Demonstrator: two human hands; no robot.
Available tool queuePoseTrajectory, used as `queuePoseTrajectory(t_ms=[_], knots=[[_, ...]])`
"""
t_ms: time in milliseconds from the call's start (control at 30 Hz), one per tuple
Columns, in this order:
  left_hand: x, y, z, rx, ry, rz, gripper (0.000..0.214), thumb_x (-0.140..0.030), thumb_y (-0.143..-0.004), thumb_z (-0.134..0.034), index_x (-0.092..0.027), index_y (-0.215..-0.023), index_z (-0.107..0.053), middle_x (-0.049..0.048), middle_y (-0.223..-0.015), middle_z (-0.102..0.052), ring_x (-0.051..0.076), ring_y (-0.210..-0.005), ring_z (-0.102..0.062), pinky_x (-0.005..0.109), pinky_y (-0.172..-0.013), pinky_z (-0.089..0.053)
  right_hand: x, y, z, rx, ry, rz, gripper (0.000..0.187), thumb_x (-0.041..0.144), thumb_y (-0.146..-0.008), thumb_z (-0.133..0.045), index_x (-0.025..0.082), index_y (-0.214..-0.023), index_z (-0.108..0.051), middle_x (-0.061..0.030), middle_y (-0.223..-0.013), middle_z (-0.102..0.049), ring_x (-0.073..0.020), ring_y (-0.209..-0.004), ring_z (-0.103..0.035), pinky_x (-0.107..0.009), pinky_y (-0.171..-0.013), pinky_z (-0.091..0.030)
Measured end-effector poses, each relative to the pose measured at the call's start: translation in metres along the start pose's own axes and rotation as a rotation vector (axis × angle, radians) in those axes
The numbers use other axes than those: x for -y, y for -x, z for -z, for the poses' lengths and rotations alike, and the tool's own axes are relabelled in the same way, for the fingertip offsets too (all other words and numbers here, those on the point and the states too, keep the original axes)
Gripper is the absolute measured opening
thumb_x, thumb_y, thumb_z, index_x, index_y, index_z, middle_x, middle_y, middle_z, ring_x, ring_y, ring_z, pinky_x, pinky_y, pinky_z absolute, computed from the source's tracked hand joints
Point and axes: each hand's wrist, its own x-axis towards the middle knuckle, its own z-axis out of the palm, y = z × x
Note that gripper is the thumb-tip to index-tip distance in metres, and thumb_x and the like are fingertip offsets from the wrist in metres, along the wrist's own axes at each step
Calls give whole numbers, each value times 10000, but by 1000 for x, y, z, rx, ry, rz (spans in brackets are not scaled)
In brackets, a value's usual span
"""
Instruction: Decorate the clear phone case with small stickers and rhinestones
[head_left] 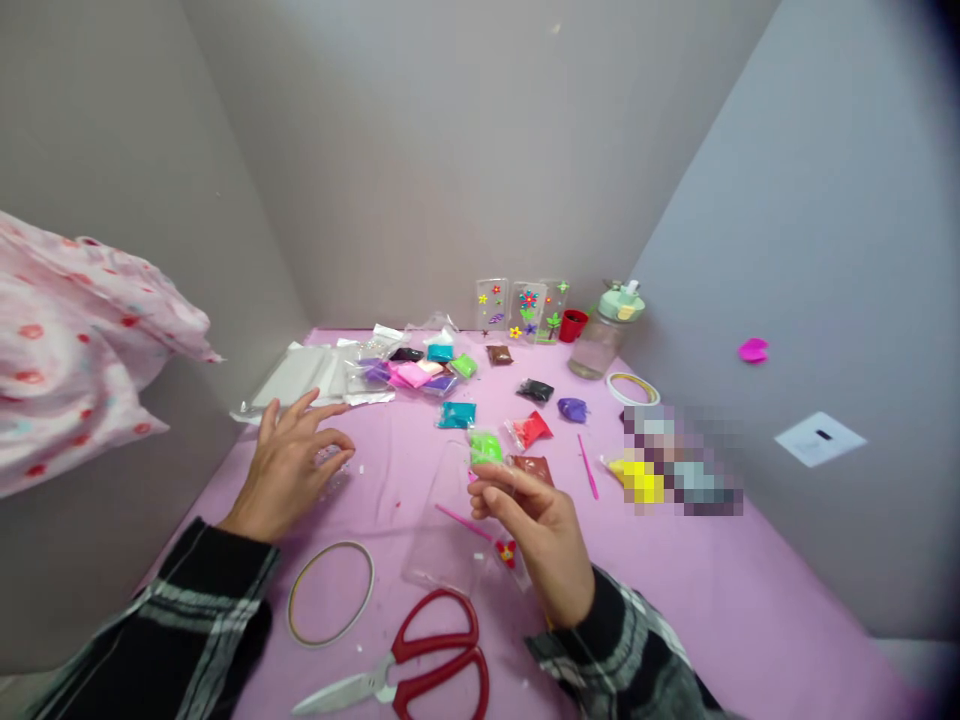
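Observation:
My left hand (pixel 289 465) is over the left of the table, thumb and index finger curled close together, the other fingers raised. Crumpled clear plastic (pixel 334 477) shows by its fingertips; whether it is held I cannot tell. My right hand (pixel 544 535) has its fingertips pinched above a clear rounded panel (pixel 442 555); anything between them is too small or see-through to make out. A small red flower (pixel 507 553) with a yellow centre lies under that hand, beside a pink stick tool (pixel 461 520). Red-handled scissors (pixel 386 675) and a tape ring (pixel 291 600) are nearer to me.
Packets of coloured clay (pixel 411 374) are heaped at the back left beside white packs (pixel 296 375). Decorated clear panels (pixel 528 310), a red cup (pixel 573 325) and a bottle (pixel 598 345) stand at the back. Pink spotted cloth (pixel 82 350) hangs at left.

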Motion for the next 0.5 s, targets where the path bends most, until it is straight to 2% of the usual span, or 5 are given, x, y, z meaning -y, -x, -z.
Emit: queuePoseTrajectory(t_ms=[67,133,367,500], knots=[[14,-2,-7,55,-35,-37,172,-258,-859,-589,-265,-741,-714,70,-1231,-679,411,-1348,-431,724,-1090,-198,0,0,0,4,5,6,227,338,-762,-771,194,-937,-774,-47,-814,-744,-161,-682,-669,-341,-711,-582],[18,-5,-14,93,-43,-71,171,-229,-837,-594,-260,-714,-709,58,-1191,-694,400,-1327,-463,716,-1096,-207,-1,0,1,2,5,13,225,336,-762,-772,194,-937,-772,-47,-818,-744,-158,-680,-668,-337,-708,-578],[19,-12,-28,144,-108,-142,258,-146,-833,-480,-221,-672,-668,49,-1110,-703,379,-1304,-496,712,-1113,-192,0,1,0,10,0,13,200,332,-785,-751,191,-926,-767,-43,-807,-733,-157,-685,-658,-333,-705,-572],[16,-17,-32,146,-149,-157,308,-116,-862,-409,-207,-718,-665,13,-1102,-694,319,-1326,-480,639,-1170,-140,2,1,0,20,-22,5,209,335,-783,-752,191,-934,-767,-38,-794,-730,-149,-678,-653,-320,-696,-571]])
